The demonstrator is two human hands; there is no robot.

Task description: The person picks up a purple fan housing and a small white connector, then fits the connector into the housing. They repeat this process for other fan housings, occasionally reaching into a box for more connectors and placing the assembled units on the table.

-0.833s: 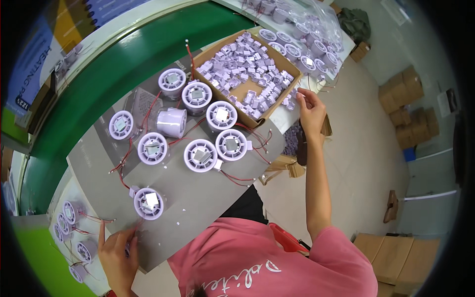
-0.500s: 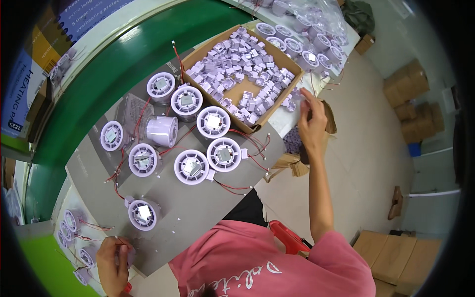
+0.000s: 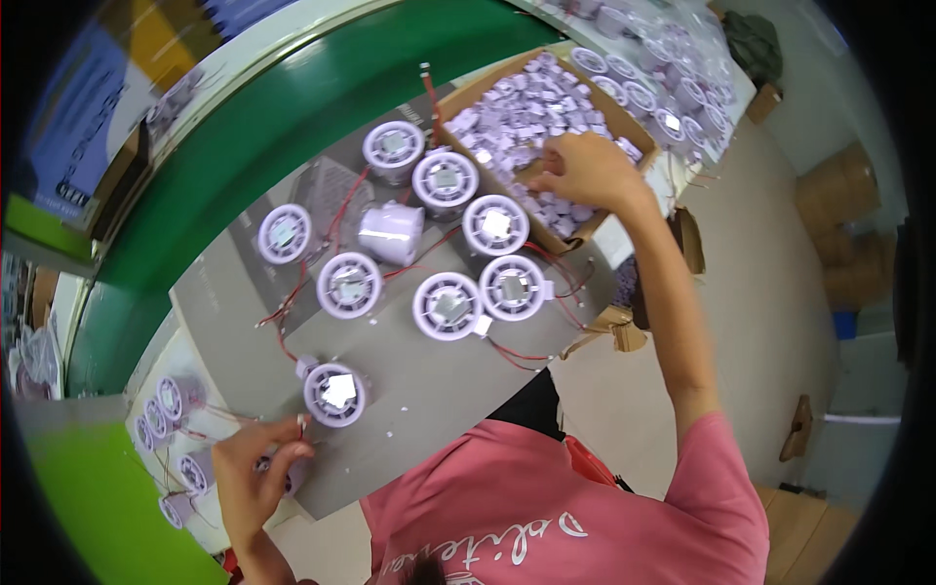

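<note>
My left hand (image 3: 255, 476) is at the near left corner of the grey board, thumb and forefinger pinched on thin red wires with a small white plug (image 3: 302, 421). Partly behind those fingers shows a lilac round housing (image 3: 294, 475). My right hand (image 3: 590, 174) reaches into a shallow cardboard box (image 3: 577, 237) of small lilac plastic clips (image 3: 531, 97). Its fingers are curled down among the clips; what they hold, if anything, is hidden. Nearest my left hand on the board stands a lilac housing (image 3: 335, 395) with a silvery square in its face.
Several similar housings (image 3: 448, 306) with red wires stand on the grey board (image 3: 409, 390); one housing (image 3: 391, 233) lies on its side. More stand at the left edge (image 3: 171, 397) and far right (image 3: 669, 124). Beyond the board runs a green belt (image 3: 224, 166). Cartons (image 3: 829, 195) stand on the floor.
My right hand has moved from outside the box's right edge into it, over the clips. My left hand has risen slightly, the plug now showing at its fingertips. The whole view has shifted.
</note>
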